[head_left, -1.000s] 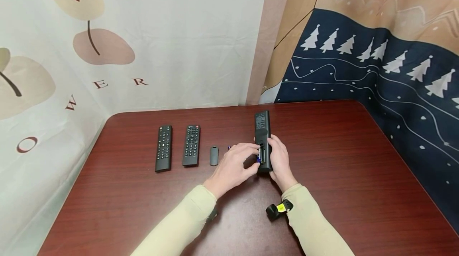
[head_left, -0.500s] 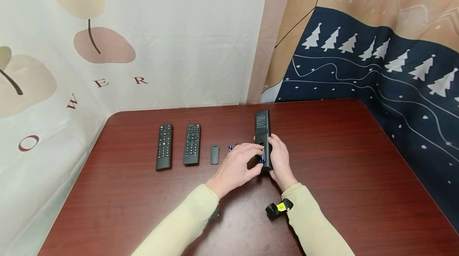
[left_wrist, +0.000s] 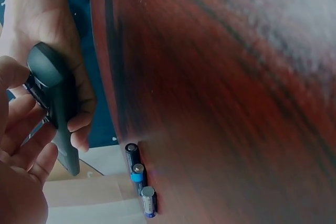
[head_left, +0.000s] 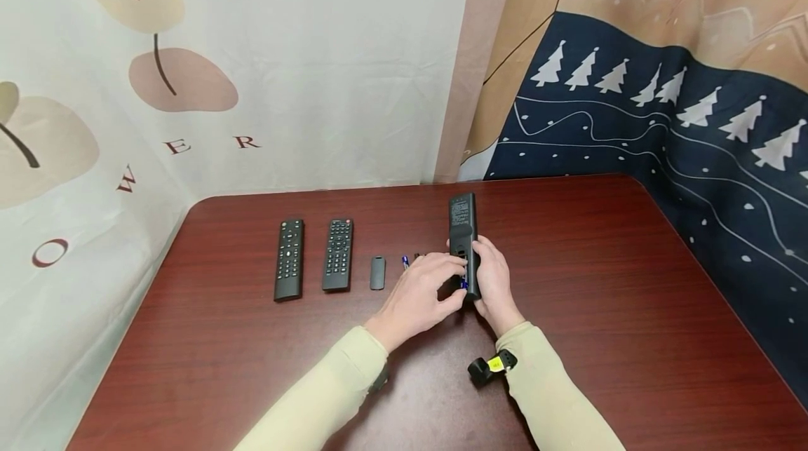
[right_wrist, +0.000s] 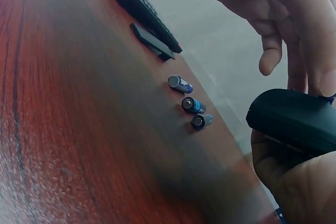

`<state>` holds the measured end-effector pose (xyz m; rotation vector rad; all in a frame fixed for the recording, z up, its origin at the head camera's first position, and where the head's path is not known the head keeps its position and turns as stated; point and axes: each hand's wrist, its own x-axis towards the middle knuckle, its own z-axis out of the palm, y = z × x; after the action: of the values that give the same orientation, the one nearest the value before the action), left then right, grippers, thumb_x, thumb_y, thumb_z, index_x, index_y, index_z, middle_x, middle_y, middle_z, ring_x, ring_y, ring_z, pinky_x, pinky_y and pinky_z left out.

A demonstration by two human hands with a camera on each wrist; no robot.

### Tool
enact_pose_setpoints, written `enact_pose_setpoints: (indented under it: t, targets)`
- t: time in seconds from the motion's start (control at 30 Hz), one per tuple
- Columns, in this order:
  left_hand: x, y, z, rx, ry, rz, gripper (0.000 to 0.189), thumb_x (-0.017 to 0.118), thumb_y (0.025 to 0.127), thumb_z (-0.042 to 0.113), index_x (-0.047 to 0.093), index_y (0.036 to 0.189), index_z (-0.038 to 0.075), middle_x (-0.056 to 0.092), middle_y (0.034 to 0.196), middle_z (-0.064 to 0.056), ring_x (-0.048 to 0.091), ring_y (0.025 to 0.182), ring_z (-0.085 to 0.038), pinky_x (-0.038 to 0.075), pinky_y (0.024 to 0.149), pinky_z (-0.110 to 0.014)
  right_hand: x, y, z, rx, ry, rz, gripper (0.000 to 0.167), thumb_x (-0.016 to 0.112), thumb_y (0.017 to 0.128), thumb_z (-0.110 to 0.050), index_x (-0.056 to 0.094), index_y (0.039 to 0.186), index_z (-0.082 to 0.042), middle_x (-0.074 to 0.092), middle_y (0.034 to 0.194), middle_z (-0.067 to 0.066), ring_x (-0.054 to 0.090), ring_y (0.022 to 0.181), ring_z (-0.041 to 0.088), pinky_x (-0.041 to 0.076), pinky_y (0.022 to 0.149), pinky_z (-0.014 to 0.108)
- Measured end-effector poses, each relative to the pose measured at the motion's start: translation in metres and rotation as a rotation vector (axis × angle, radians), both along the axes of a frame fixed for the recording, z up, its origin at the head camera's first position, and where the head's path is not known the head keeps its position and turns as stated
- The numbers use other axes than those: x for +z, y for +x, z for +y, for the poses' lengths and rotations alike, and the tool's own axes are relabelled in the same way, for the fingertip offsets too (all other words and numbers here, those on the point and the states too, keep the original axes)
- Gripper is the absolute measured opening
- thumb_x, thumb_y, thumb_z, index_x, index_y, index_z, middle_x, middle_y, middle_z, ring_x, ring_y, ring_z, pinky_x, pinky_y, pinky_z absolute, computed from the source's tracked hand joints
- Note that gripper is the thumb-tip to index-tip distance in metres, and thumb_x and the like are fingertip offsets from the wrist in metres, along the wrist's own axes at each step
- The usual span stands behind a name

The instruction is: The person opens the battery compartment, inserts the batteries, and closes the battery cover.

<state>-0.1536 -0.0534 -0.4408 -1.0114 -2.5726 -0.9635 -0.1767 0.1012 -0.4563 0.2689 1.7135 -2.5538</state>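
Observation:
My right hand (head_left: 494,279) grips a black remote control (head_left: 463,216) with its back turned up and its battery compartment uncovered. At that compartment, my left hand (head_left: 419,293) pinches a battery (head_left: 463,283) with a blue end between thumb and fingers. In the left wrist view, the dark battery (left_wrist: 35,91) lies along the side of the remote (left_wrist: 64,98), under the left thumb (left_wrist: 11,73). The right wrist view shows the remote (right_wrist: 294,120) resting in the right palm (right_wrist: 299,182), the left fingertips on its top; the compartment is hidden there.
Three loose batteries (right_wrist: 193,104) lie beyond the left hand, mostly hidden by it in the head view. Left of them are a small dark battery cover (head_left: 377,273) and two black remotes (head_left: 337,254), (head_left: 289,259) with buttons up. Curtains hang behind the brown table (head_left: 600,283).
My left hand has moved slightly right, bringing the battery from the compartment's edge in over it. The right hand and the remote stay nearly still.

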Motion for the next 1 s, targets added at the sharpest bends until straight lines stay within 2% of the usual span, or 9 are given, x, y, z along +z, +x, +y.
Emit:
enact_pose_setpoints:
  t: [0.13,0.37,0.63,0.87,1.0]
  targets:
    - [0.0002,0.0009,0.0008,0.001,-0.002,0.006,0.03,0.072,0.094,0.02,0.073,0.122,0.01,0.07,0.13,-0.005,0.059,0.129,-0.024,0.045,0.111,-0.054,0.0012,0.0004,0.0002,-0.001,-0.013,-0.002,0.042,0.033,0.108,-0.017,0.054,0.139,0.002,0.059,0.135,0.029,0.064,0.087,0.014,0.055,0.073,0.024]
    - [-0.0026,-0.0007,0.0009,-0.008,0.001,0.053,0.03,0.072,0.096,0.018,0.073,0.124,0.008,0.069,0.129,-0.005,0.06,0.127,-0.023,0.047,0.11,-0.039,0.0011,-0.0005,0.0007,0.001,-0.011,0.001,0.041,0.034,0.108,-0.016,0.054,0.139,0.003,0.065,0.128,0.022,0.065,0.086,0.014,0.055,0.073,0.024]
    - [-0.0049,-0.003,0.0007,-0.022,0.025,0.09,0.027,0.072,0.097,0.015,0.075,0.122,0.005,0.069,0.129,-0.005,0.062,0.124,-0.021,0.05,0.106,-0.036,0.0008,-0.0001,0.0011,0.011,-0.037,-0.01,0.042,0.033,0.109,-0.017,0.053,0.141,0.0,0.066,0.127,0.019,0.065,0.085,0.014,0.055,0.072,0.024]
    - [-0.0056,-0.0057,0.0003,-0.018,0.065,0.119,0.027,0.074,0.095,0.013,0.075,0.121,0.004,0.071,0.125,-0.006,0.064,0.12,-0.021,0.05,0.106,-0.037,0.0008,-0.0006,-0.0012,0.02,-0.059,-0.015,0.042,0.032,0.109,-0.017,0.052,0.14,0.002,0.058,0.136,0.03,0.065,0.085,0.013,0.055,0.073,0.025]
    - [-0.0052,-0.0073,0.0003,-0.012,0.102,0.116,0.025,0.078,0.092,0.012,0.076,0.117,0.005,0.073,0.121,-0.006,0.065,0.118,-0.021,0.051,0.105,-0.036,0.0006,-0.0008,-0.0025,0.012,-0.06,-0.01,0.041,0.033,0.108,-0.016,0.053,0.139,0.003,0.058,0.136,0.031,0.064,0.085,0.013,0.055,0.073,0.024]
